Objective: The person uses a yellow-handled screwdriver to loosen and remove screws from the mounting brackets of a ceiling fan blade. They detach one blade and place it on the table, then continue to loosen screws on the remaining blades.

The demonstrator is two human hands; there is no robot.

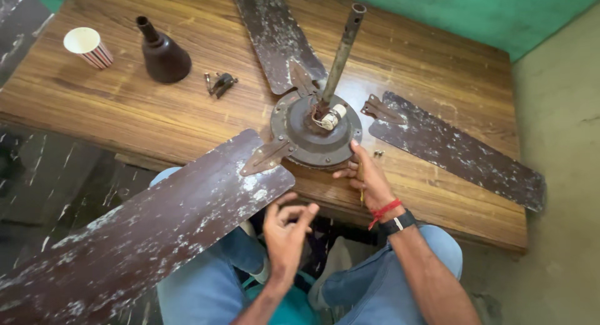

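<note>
An old brown ceiling fan lies on a wooden table, its round motor housing facing up and a rusty down rod sticking out of it. Three worn, paint-flecked blades spread out from it. My right hand rests at the housing's near rim, thumb on the metal, with a thin yellowish tool tucked under the fingers. My left hand hovers below the table edge beside the near blade, fingers apart, with nothing seen in it. A white part with wires sits by the rod.
A dark brown cone-shaped fan cover, a striped paper cup and small metal fittings lie at the table's far left. A small screw lies next to the housing. My knees in blue jeans are under the table edge. A green wall is behind.
</note>
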